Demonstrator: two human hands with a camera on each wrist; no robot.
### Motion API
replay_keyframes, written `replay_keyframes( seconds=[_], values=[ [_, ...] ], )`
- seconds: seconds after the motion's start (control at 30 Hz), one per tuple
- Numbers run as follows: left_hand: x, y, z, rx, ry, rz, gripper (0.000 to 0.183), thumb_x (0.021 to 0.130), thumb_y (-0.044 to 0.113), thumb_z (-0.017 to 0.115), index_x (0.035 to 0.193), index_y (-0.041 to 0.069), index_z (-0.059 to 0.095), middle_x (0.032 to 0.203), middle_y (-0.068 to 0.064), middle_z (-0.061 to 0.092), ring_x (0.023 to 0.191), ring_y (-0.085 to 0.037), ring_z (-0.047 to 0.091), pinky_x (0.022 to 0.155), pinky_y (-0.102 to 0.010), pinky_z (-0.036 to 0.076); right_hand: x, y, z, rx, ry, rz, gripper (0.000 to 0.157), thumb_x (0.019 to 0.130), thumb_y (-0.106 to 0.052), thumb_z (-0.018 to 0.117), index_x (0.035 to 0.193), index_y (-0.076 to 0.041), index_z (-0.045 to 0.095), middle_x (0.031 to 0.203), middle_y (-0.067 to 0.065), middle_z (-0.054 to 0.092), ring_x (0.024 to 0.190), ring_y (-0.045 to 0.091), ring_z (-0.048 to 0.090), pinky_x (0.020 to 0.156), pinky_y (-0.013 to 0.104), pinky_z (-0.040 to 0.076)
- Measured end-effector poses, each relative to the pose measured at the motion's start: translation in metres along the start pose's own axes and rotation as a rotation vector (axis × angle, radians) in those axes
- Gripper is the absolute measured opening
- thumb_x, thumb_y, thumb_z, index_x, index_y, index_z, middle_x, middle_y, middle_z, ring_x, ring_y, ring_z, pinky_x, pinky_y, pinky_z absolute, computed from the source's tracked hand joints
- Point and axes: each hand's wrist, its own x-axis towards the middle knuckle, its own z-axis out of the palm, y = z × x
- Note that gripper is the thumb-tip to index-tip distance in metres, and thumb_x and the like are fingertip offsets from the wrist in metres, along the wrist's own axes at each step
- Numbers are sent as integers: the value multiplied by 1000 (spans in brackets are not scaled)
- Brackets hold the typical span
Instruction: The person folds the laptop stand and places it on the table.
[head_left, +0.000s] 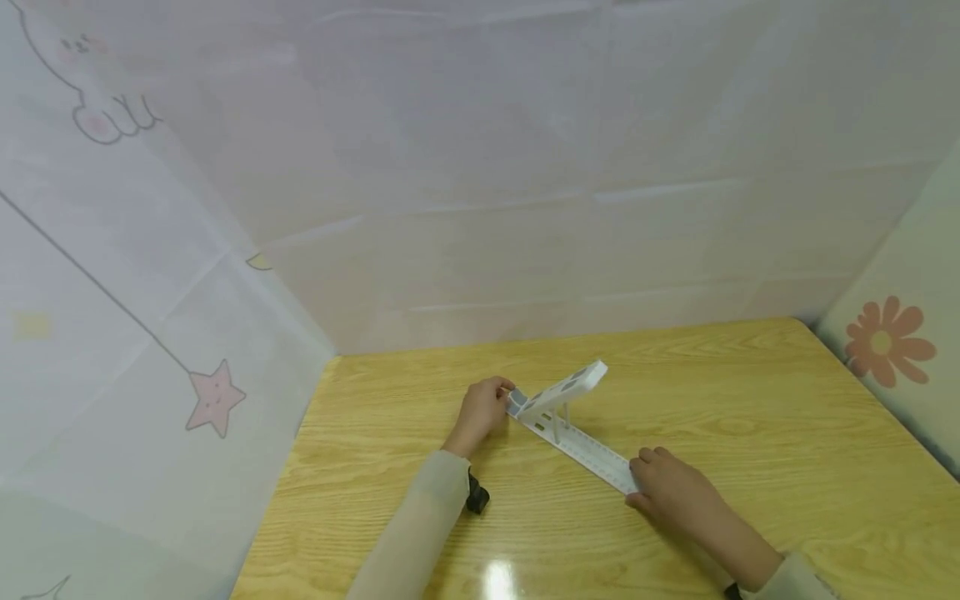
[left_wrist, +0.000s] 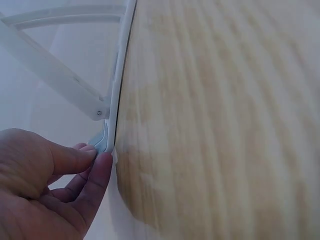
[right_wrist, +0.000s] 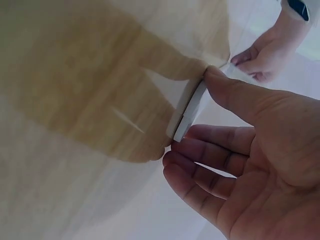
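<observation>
A white folding stand (head_left: 592, 457) lies slantwise on the wooden table, its long base running from far left to near right. A hinged arm (head_left: 564, 389) with grey pads is raised over the base, held up by thin struts. My left hand (head_left: 480, 412) pinches the grey-padded end between thumb and fingers, which the left wrist view shows close by the hinge screw (left_wrist: 99, 113). At the opposite end, my right hand (head_left: 678, 493) holds the base's tip (right_wrist: 192, 109), thumb on one edge and fingers on the other.
The wooden table (head_left: 360, 500) ends in a back edge against a pale cloth wall (head_left: 525, 208). Printed cloth walls stand at both sides, one with a pink star (head_left: 215, 400), the other with a red flower (head_left: 888, 342). A black band (head_left: 477, 493) sits at the left wrist.
</observation>
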Motion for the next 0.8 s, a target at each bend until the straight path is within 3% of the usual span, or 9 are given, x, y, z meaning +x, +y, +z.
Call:
replay_keyframes(
  seconds=[0.23, 0.4, 0.57, 0.8],
  values=[
    [9, 0, 1, -15, -15, 13, 24, 98, 2, 59, 116, 8, 72, 103, -9, 70, 75, -16, 57, 60, -25, 48, -5, -6, 1, 22, 15, -32, 41, 85, -33, 81, 105, 0, 68, 93, 5, 62, 82, 18, 56, 68, 32, 54],
    [8, -3, 3, -13, -13, -10, 22, 99, 7, 62, 118, 10, 73, 105, -8, 70, 79, -15, 58, 63, -26, 49, -10, -1, 7, 109, 65, -118, 43, 84, -22, 82, 122, -9, 65, 107, 8, 62, 89, 18, 57, 67, 28, 53],
    [5, -2, 3, 14, 22, -20, 19, 99, 11, 64, 116, 11, 74, 100, -7, 71, 79, -16, 61, 65, -29, 50, -9, 5, 11, 164, 104, -198, 39, 84, -14, 82, 121, -17, 68, 117, 12, 62, 95, 24, 61, 70, 30, 57],
    [9, 0, 4, 27, 27, -8, 17, 99, 10, 65, 113, 10, 74, 97, -7, 71, 78, -17, 60, 66, -29, 50, -6, 4, 9, 132, 52, -222, 34, 87, -17, 79, 120, -16, 70, 116, 9, 65, 100, 26, 61, 75, 33, 59]
  ],
)
